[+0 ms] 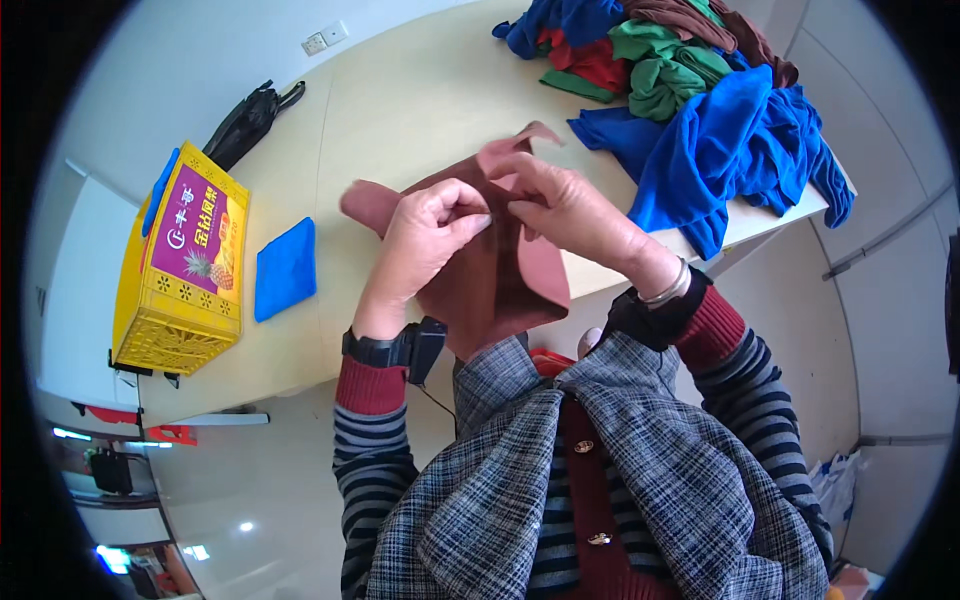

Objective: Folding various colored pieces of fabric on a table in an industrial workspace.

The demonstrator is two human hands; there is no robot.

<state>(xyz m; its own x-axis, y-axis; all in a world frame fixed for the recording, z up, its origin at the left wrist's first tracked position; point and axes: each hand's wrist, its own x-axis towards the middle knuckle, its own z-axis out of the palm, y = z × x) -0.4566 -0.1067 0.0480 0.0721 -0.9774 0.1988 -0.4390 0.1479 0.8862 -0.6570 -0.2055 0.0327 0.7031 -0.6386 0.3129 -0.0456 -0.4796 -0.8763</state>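
A reddish-brown cloth (470, 290) hangs between my hands at the table's near edge, its lower part draping toward my lap. My left hand (425, 235) pinches it near the middle with thumb and fingers together. Close beside it, my right hand (570, 210) grips the same cloth, its thumb and fingers closed on a fold. One flap sticks out to the left of my left hand, and another rises beyond my right hand. To the left on the table lies a blue cloth (286, 270), folded into a flat rectangle.
A heap of crumpled blue, green, red and brown cloths (700, 130) covers the table's right side, with blue fabric hanging over the edge. A yellow perforated crate (180, 330) stands at the left. Behind it lies a black umbrella (245, 125). A wall socket (324, 38) is beyond the table (390, 110).
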